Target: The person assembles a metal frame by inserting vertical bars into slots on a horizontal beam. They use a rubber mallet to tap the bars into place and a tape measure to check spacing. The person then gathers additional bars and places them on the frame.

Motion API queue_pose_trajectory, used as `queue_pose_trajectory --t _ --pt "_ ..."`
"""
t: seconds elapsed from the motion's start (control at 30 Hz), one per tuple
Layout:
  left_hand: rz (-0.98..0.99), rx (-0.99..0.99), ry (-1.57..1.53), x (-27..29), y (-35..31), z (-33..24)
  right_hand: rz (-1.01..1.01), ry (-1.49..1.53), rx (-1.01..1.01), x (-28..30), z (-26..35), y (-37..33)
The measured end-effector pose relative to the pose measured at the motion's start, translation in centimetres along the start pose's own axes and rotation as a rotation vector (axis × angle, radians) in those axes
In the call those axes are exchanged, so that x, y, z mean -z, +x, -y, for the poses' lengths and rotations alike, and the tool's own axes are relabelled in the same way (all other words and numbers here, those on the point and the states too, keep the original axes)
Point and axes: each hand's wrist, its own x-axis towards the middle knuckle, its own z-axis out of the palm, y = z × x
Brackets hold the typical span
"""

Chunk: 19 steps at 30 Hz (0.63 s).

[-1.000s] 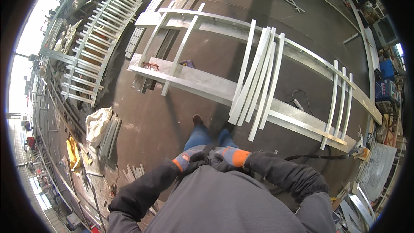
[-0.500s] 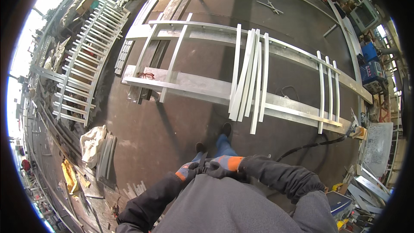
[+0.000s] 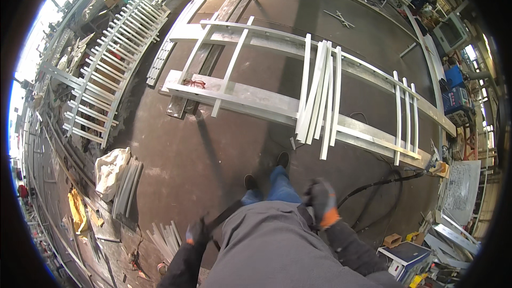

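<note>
Both my hands wear grey gloves with orange cuffs, held apart at either side of my waist. A wide black strap (image 3: pixel 224 216) runs from my waist to my left hand (image 3: pixel 198 231), whose fingers are closed at its end. My right hand (image 3: pixel 321 202) is raised at the right of my waist with its fingers curled in. A dark strip shows between it and my body; what the fingers hold is hidden. Ahead of me lies a long white metal frame (image 3: pixel 256 103) with several loose white bars (image 3: pixel 316 93) across it.
Red-framed glasses (image 3: pixel 194 83) rest on the frame's left end. A slatted metal panel (image 3: pixel 114 66) stands at the left. Nearer are a white sack (image 3: pixel 111 173) and grey strips (image 3: pixel 128 189). A black cable (image 3: pixel 373 183) crosses the floor at right, near a blue-topped box (image 3: pixel 408 256).
My hands were together at the front of my waist on the black strap. They have parted, the left moving left and down, the right moving right. The view has shifted slightly.
</note>
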Motion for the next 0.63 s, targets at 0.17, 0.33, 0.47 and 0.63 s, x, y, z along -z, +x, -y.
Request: queue_pose_trajectory --t 0.17,0.33,0.47,0.63 --pt "0.104 0.366 0.385 -2.4 -3.8 15.6 0.064 0.416 -0.072 5.3 9.6 -9.5" --pt "0.331 0.323 0.817 -2.8 5.1 17.0 0.220 0.448 0.209 7.5 15.5 -16.6" --pt "0.090 -0.317 0.622 4.4 14.7 -5.2 0.335 0.390 0.657 9.7 21.6 -17.9" --pt "-0.146 -1.386 -0.022 3.6 -2.0 -49.7 0.533 0.162 0.822 8.8 31.0 -13.3"
